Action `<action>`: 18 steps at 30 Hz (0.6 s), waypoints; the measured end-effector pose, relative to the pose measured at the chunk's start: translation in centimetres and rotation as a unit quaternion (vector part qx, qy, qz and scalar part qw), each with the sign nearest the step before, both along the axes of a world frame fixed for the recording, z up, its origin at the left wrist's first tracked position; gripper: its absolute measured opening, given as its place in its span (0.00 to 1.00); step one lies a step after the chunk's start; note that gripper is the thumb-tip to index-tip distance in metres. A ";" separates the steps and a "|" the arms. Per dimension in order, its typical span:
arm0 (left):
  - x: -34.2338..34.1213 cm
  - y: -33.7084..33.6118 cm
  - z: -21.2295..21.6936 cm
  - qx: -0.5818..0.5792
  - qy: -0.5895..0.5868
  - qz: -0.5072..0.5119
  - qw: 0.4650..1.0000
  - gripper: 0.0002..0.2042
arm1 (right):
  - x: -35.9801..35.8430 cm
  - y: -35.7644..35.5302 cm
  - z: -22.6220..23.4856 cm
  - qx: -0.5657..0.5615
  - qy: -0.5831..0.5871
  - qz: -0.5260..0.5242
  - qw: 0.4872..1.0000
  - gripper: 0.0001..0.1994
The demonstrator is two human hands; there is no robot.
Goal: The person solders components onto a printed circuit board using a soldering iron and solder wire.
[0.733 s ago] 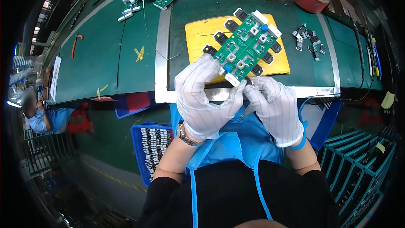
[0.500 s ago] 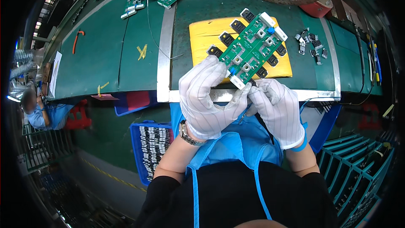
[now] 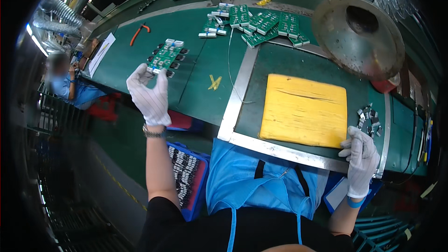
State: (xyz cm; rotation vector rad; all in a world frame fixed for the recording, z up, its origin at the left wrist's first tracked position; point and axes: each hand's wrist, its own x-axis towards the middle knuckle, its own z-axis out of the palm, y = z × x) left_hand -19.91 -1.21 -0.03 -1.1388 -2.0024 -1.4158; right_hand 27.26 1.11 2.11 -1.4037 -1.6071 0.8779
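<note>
In my left hand (image 3: pixel 149 94), gloved in white, is a green circuit board (image 3: pixel 164 57) with white blocks at its ends and black parts along its sides. Fingers and thumb pinch its near end, over the left part of the green bench. Whether the board touches the bench I cannot tell. My right hand (image 3: pixel 360 161), also gloved, is at the near right corner of the yellow pad (image 3: pixel 305 110). Its fingers are loosely bent and a little apart, with nothing visible in them. Small black-and-silver components (image 3: pixel 370 120) lie just beyond it.
Several green boards (image 3: pixel 266 22) are heaped at the back. A metal lamp shade (image 3: pixel 358 37) hangs at the back right. Orange-handled pliers (image 3: pixel 139 34) lie at the far left. A blue bin (image 3: pixel 189 177) of parts stands below the bench edge. Another person (image 3: pixel 63 79) sits at left.
The board has gone from above the yellow pad to the left side of the bench in my left hand. My right hand has let go of it and moved right. The view has shifted.
</note>
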 end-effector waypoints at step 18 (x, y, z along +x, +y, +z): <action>3.5 13.3 3.4 -0.301 0.174 -0.155 0.925 0.26 | -0.4 1.5 -1.0 -0.019 -0.003 0.021 1.000 0.09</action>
